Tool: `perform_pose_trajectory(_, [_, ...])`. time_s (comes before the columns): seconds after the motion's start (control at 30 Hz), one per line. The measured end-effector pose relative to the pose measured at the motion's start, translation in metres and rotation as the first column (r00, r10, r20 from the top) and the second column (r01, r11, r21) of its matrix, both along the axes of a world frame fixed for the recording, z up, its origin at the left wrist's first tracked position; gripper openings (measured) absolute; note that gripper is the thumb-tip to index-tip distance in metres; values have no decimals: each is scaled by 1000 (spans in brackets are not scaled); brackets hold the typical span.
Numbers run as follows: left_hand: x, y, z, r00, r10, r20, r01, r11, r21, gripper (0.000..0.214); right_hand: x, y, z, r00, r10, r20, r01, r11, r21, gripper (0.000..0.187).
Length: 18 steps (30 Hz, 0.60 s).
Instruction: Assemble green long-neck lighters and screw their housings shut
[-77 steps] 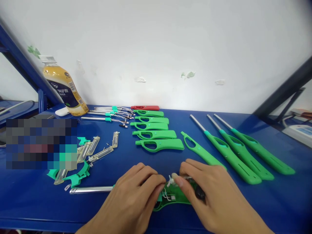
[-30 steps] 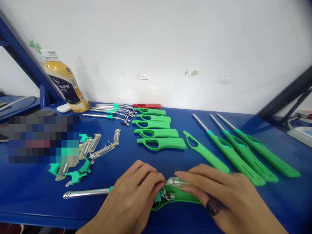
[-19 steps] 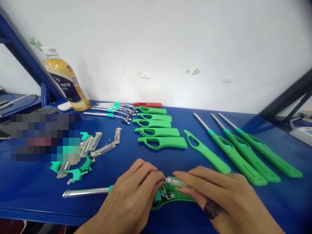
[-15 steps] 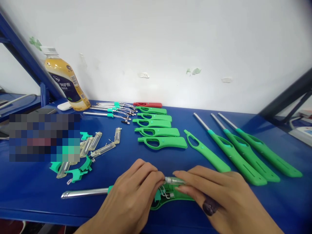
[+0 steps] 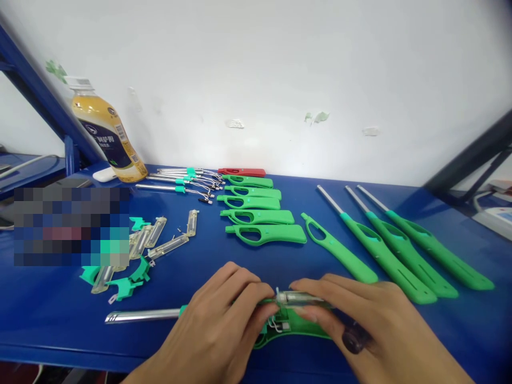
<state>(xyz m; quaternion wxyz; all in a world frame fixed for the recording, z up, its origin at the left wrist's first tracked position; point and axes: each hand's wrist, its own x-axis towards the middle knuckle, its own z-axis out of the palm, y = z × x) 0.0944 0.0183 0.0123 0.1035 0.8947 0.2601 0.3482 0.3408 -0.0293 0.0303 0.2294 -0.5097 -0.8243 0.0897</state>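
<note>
My left hand (image 5: pixel 224 314) closes over the front of an open green lighter casing (image 5: pixel 308 324), near the trigger end. A metal lighter tube (image 5: pixel 144 316) sticks out to the left from under this hand. White wires and a small connector (image 5: pixel 283 326) show inside the casing. Between thumb and fingers, my right hand (image 5: pixel 360 314) grips a clear fuel tank (image 5: pixel 298 298) lying level just above the casing. The tank's valve end points at my left fingertips. A dark rounded thing (image 5: pixel 354 337) sits by my right thumb; its kind is unclear.
Several green casing halves (image 5: pixel 286 233) and a red one (image 5: pixel 244 172) lie behind. Wired tubes (image 5: pixel 160 186), clear tanks (image 5: pixel 170 245) and teal triggers (image 5: pixel 126 287) are left. Longer lighters (image 5: pixel 386 256) lie right. A bottle (image 5: pixel 108 133) stands by the wall.
The casing with its tube has shifted slightly right. My right hand has moved a little right with the tank, whose valve end shows more clearly beside my left fingertips.
</note>
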Motion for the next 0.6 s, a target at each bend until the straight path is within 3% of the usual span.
perform_pose_trajectory(0.13, [-1, -6, 0, 998, 63, 13, -63, 997, 38, 14, 5, 0, 2, 999, -24, 26, 23, 998, 51, 30])
perform_pose_trajectory(0.3, [-3, -6, -3, 992, 108, -62, -99, 985, 141, 32, 11, 3, 1, 999, -26, 36, 23, 997, 69, 37])
perform_pose_trajectory(0.43, [-5, -4, -5, 994, 75, -74, -68, 993, 93, 25, 14, 3, 0, 999, -25, 33, 24, 999, 40, 19])
perform_pose_trajectory(0.6, [-3, -4, -4, 995, 44, -88, -42, 999, 30, 20, 19, 5, -2, 997, -41, 60, 38, 998, 54, 23])
